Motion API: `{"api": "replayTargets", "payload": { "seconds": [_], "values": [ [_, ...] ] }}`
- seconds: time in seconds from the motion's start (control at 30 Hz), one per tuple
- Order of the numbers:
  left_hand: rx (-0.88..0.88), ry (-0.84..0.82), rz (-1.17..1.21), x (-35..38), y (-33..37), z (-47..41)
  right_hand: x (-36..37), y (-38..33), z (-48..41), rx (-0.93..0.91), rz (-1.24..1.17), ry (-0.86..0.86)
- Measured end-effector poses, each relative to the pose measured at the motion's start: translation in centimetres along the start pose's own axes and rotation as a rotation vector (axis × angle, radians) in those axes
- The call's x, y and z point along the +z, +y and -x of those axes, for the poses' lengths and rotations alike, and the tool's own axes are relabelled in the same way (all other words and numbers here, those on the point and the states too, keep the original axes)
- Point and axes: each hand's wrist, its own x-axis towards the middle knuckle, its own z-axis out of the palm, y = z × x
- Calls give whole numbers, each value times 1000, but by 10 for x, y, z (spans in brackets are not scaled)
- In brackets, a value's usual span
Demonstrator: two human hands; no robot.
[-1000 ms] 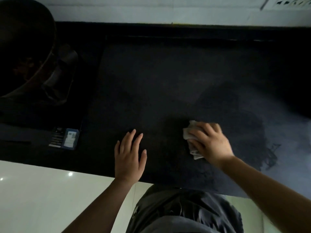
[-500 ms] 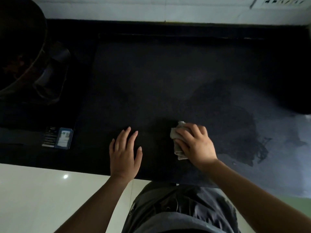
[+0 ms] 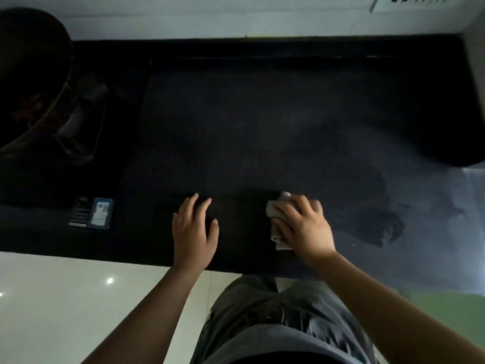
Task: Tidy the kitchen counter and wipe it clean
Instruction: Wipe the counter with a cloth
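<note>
The black kitchen counter (image 3: 262,122) fills the middle of the head view. My right hand (image 3: 305,225) presses a crumpled grey cloth (image 3: 275,210) flat on the counter near its front edge; most of the cloth is hidden under the fingers. My left hand (image 3: 194,229) lies flat on the counter a little to the left, fingers spread, holding nothing. A darker wet smear (image 3: 378,222) with ragged edges spreads to the right of the cloth.
A large dark wok (image 3: 31,80) sits on a stove at the far left. A small label or card (image 3: 91,212) lies on the stove's front. A white tiled wall (image 3: 236,19) runs behind the counter, and a wall corner (image 3: 475,88) closes the right.
My right hand has slid the cloth leftwards along the counter, nearer my left hand. The left hand has stayed flat in place.
</note>
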Motion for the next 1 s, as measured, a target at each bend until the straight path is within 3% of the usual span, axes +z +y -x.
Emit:
{"api": "replayTargets", "payload": {
  "seconds": [0.17, 0.33, 0.57, 0.73, 0.9, 1.0],
  "values": [
    [94, -23, 91, 11, 57, 20, -40, 65, 51, 194, 81, 104],
    [246, -134, 12, 36, 97, 55, -53, 83, 35, 395, 53, 163],
    [215, -157, -152, 59, 121, 82, -56, 94, 92, 115, -2, 75],
    [226, -147, -228, 61, 124, 84, -75, 131, 87, 166, 14, 111],
    [194, -153, -257, 66, 126, 87, -72, 118, 45, 452, -33, 172],
    [192, -153, -245, 67, 127, 87, -61, 96, 47, 271, -57, 83]
  ]
}}
